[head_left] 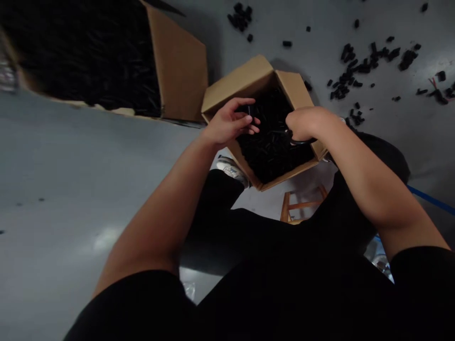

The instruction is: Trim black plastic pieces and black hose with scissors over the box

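A small open cardboard box (pixel 245 80) full of small black pieces sits on the grey floor between my legs. My left hand (pixel 229 123) hovers over its left side, fingers curled round a small black piece. My right hand (pixel 307 123) is over the right side, closed on a dark tool with looped handles, perhaps scissors. Its fingertips are hidden.
A larger cardboard box (pixel 177 66) of black pieces stands at the upper left. Loose black pieces (pixel 355 71) lie scattered on the floor at the upper right. A wooden stool frame (pixel 302 206) shows beneath me, a shoe (pixel 231 169) beside the small box, and a blue strip (pixel 430 200) at right.
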`<control>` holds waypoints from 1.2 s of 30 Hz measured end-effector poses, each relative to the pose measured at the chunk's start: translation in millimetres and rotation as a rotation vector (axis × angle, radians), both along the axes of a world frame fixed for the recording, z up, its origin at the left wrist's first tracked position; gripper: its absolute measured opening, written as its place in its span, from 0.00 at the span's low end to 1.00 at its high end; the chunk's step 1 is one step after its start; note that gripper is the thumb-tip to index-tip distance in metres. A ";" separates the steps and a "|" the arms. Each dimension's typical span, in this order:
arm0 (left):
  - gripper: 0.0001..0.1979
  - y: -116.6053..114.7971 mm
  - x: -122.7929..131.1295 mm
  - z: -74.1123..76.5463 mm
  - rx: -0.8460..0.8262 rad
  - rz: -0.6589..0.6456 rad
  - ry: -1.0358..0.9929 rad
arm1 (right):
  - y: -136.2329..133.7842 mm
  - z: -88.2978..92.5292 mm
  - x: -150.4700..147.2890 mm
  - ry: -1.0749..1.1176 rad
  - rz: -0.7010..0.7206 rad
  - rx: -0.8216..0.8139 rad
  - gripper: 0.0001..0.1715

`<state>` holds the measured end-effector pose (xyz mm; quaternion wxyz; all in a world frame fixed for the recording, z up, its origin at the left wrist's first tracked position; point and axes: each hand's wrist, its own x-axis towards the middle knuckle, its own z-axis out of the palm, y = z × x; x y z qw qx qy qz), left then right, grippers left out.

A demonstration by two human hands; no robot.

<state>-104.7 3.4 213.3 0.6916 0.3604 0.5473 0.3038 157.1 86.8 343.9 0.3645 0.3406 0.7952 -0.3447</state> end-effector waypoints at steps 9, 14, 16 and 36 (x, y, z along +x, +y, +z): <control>0.37 -80.7 3.8 66.3 0.268 0.043 0.343 | -6.3 1.9 -28.4 -0.072 0.056 0.059 0.24; 0.39 -77.1 2.0 55.8 0.469 0.057 0.354 | -9.7 -7.2 -26.5 -0.097 0.074 0.106 0.30; 0.38 -77.9 -2.4 57.5 0.477 0.065 0.356 | -9.6 -4.5 -24.9 -0.122 0.103 0.100 0.28; 0.31 -90.9 -21.8 80.3 0.775 0.048 0.505 | 10.3 39.4 -24.1 0.133 -0.105 -0.353 0.29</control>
